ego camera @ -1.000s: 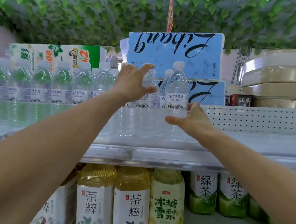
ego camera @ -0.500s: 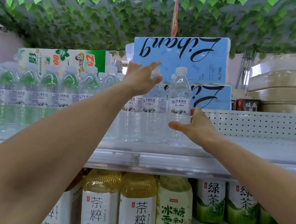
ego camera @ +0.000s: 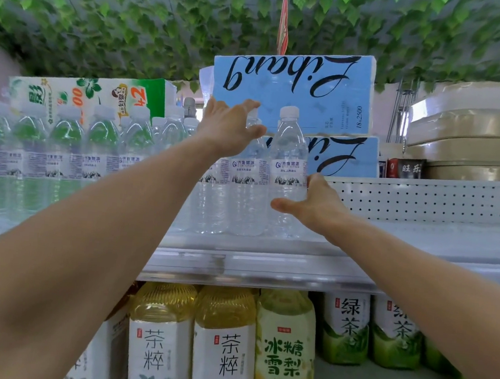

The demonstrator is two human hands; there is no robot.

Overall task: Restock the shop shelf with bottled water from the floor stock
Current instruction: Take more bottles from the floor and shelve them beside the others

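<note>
Clear water bottles with white caps stand in a row (ego camera: 63,147) along the top shelf (ego camera: 266,264). At the row's right end stands one bottle (ego camera: 289,150). My right hand (ego camera: 314,204) holds this bottle low on its right side, thumb across the front and fingers behind it. My left hand (ego camera: 227,129) reaches over the neck of the neighbouring bottle (ego camera: 249,171) with straight, spread fingers, hiding its cap. Both arms stretch up from below.
Bare shelf surface (ego camera: 436,238) lies right of the bottles, before a perforated back panel (ego camera: 425,197). Blue tissue packs (ego camera: 295,86) and round tan boxes (ego camera: 461,142) sit behind. Yellow tea bottles (ego camera: 222,339) and green tea bottles (ego camera: 345,327) fill the lower shelf. Leafy vines hang overhead.
Both hands stay at the same two bottles. My left hand has stretched slightly higher over the bottle necks. The view has shifted a little.
</note>
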